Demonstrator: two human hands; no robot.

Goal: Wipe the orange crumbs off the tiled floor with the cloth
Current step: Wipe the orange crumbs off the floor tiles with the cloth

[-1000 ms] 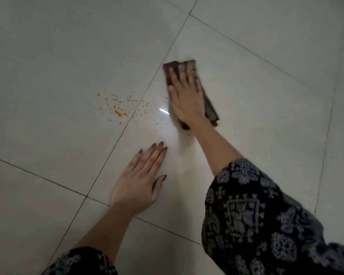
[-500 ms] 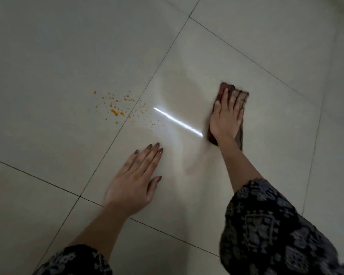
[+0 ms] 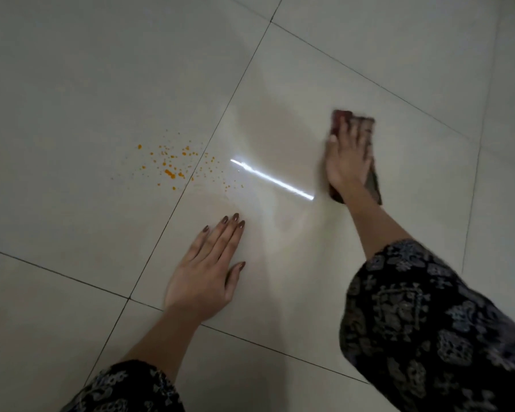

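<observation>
So, biggest thing first: the tiled floor [image 3: 72, 69] is pale and glossy, split by dark grout lines, with a bright streak of reflected light [image 3: 272, 179] across the middle tile. A dark patterned sleeve [image 3: 428, 322] fills the lower right corner, bare forearm coming out of it, and a second sleeve [image 3: 125, 388] shows at the bottom edge on the left.

The left hand [image 3: 204, 275] lies flat on the floor, palm down, fingers straight and close together, holding nothing. Its nails are dark.

The right hand [image 3: 347, 156] is spread flat on top of the cloth [image 3: 373, 185], fingers extended, pressing it against the floor rather than gripping it. That cloth is dark, brownish red, folded, and a bit blurred; it sticks out past the fingertips and along the outer side of the hand. It sits on the middle tile, at the right end of the light streak.

The orange crumbs [image 3: 173, 168] are scattered over a grout line, most on the left tile and a few fine specks on the middle tile. They're well apart from the cloth, near the left hand's fingertips but not touching.
</observation>
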